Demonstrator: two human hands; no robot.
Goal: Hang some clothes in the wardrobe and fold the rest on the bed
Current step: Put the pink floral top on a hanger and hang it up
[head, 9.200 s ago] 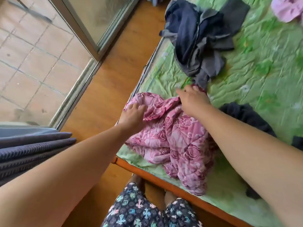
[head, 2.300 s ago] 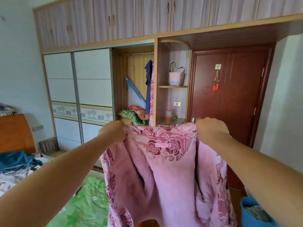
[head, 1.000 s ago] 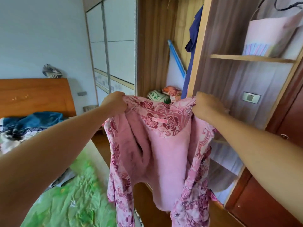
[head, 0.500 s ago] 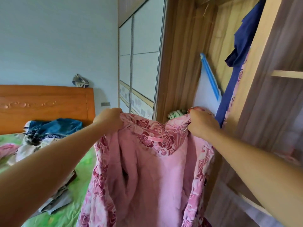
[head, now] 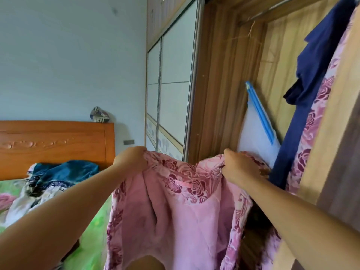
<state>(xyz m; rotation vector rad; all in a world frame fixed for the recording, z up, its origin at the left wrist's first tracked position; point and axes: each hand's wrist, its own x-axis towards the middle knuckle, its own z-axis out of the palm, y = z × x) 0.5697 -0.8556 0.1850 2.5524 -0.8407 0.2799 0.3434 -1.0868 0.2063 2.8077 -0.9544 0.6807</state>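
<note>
The fingers of the left hand are curled tight around one shoulder of a pink rose-print jacket, and the fingers of the right hand are bunched closed on the other shoulder, so the garment is stretched between the two fists at its neckline. It hangs open toward the camera with its plain pink lining showing, a small pink loop tab at the back of the neck, and its printed edges falling down both sides. Both bare forearms reach forward from the lower corners. The jacket is held up in the air right in front of the open wardrobe, between the bed and the wooden partition on the right. Inside the compartment, a dark blue garment hangs from the rail at upper right, with another rose-print garment just beside it against the partition. A white board with a blue edge leans on the wardrobe's back wall behind the right hand. To the left, the green-covered bed carries a heap of clothes near its orange wooden headboard.
</note>
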